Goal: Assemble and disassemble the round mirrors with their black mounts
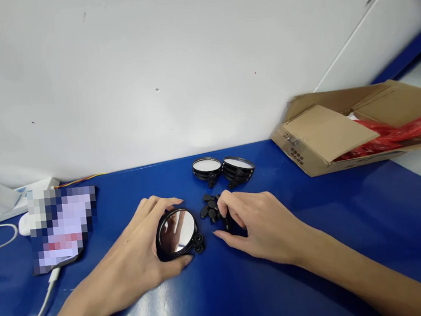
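Observation:
My left hand [145, 249] is closed around a round mirror [177, 231] with a black rim, thumb at the near side and fingers at the far side. A black knobbed mount [199, 242] sticks out at the mirror's right edge. To its right lies a small heap of black round-headed parts [210, 208] on the blue table. My right hand [254, 223] is at the right side of this heap, its fingers curled and the thumb apart from them. Dark pieces show beneath its fingers, partly hidden by the hand.
Two stacks of similar round mirrors [206, 165] stand near the wall. An open cardboard box [306, 144] with red plastic [390, 133] inside sits at the back right. At left are a blurred-out phone [66, 226], a white cable [42, 311] and a power strip [27, 193].

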{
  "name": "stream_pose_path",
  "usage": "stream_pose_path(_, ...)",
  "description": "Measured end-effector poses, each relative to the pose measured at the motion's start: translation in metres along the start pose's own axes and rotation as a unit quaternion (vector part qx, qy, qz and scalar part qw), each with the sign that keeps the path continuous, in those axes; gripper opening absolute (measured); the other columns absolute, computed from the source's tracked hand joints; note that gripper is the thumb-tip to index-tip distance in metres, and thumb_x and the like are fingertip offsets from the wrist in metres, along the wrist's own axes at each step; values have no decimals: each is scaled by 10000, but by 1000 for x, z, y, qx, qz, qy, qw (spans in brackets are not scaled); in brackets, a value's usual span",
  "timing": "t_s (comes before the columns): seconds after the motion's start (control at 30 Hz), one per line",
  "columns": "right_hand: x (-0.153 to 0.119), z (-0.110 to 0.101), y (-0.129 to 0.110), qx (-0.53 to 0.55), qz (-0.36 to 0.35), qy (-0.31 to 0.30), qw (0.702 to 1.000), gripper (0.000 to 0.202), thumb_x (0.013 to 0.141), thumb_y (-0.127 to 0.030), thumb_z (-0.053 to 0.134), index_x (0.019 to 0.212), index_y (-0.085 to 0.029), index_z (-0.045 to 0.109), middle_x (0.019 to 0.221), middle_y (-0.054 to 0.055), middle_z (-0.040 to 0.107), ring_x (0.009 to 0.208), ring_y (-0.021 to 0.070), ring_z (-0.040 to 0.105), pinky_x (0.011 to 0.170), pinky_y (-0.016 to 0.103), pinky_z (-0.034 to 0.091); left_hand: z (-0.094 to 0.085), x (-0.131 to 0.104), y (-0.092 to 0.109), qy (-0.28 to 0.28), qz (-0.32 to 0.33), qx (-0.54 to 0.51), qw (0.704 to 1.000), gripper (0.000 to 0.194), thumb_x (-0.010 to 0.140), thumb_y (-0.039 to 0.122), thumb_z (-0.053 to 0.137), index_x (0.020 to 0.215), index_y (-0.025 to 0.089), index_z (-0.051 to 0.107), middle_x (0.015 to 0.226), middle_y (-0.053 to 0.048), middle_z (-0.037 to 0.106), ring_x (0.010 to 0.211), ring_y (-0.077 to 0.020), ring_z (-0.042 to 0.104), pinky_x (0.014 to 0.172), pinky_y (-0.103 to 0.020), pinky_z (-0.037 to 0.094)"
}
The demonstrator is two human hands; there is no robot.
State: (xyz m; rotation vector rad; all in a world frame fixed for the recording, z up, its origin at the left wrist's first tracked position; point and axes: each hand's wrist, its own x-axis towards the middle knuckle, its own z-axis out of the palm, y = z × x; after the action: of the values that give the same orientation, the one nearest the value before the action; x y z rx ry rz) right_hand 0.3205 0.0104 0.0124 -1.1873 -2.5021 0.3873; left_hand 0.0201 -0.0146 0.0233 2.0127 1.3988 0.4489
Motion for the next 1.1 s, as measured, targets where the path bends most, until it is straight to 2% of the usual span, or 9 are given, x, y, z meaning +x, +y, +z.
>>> stream_pose_path(0.13,-1,1,4,-17,-2,-25,1000,276,989,-309,845,1071,-235,592,746,-77,599,625,146,575,635,291,304,2,3,-4,19,5,-25,999,743,900,416,922,1529,448,527,1379,-10,648,1281,-308,658,1098,-524,559)
stream_pose_path(0.33,-1,4,3,-31,-16,-22,999,178,1015,-309,803,1019,-211,655,777,-39,644,650,155,580,644,303,308,3,7,-6,53,8,-28,998,701,868,484,960,1470,412,605,1318,-17,706,1204,-320,706,1018,-518,573)
stream_pose_path(0.5,0,-13,8,1,4,-52,999,239,956,-330,883,1070,-220,703,758,-69,601,630,139,561,646,296,323,2,6,-7,53,-1,-14,999,750,872,618,945,1513,391,630,1346,-51,707,1228,-347,711,1044,-538,583)
stream_pose_path(0.57,1,-21,12,18,23,-71,997,295,914,-353,939,1069,-234,717,753,-81,588,630,133,559,659,292,340,2,6,-6,47,-5,-12,999,710,878,645,931,1478,379,660,1355,-54,702,1212,-342,710,1036,-533,585)
stream_pose_path(0.7,2,-25,20,18,37,-89,995,286,918,-383,951,1034,-231,738,750,-78,583,630,131,542,660,295,340,1,8,-3,51,3,-20,999,585,881,600,939,1358,355,705,1280,-33,713,1112,-303,712,972,-499,583)
stream_pose_path(0.83,2,-19,21,40,17,-93,995,203,969,-351,895,990,-213,748,695,-83,544,598,120,509,640,296,329,-1,10,2,103,19,-30,994,534,852,514,971,1293,352,719,1248,-15,747,1125,-304,716,993,-500,573)
stream_pose_path(0.93,1,-19,17,91,7,-67,994,158,991,-329,850,996,-204,753,686,-81,548,606,111,507,649,288,360,-1,9,4,141,14,-62,988,567,842,516,979,1320,369,711,1265,-2,775,1160,-311,736,1071,-535,565)
stream_pose_path(1.0,1,-22,12,164,20,-55,985,165,993,-343,834,1024,-202,753,692,-78,566,600,104,487,633,273,381,1,7,6,154,17,-89,984,589,850,497,976,1355,370,701,1262,-1,784,1159,-306,753,1091,-538,571)
stream_pose_path(1.1,1,-27,4,324,66,-73,941,203,1003,-377,822,1056,-200,738,726,-60,616,611,101,490,601,242,408,5,5,11,156,34,-123,979,587,861,425,971,1374,363,693,1242,2,784,1131,-281,776,1066,-489,594)
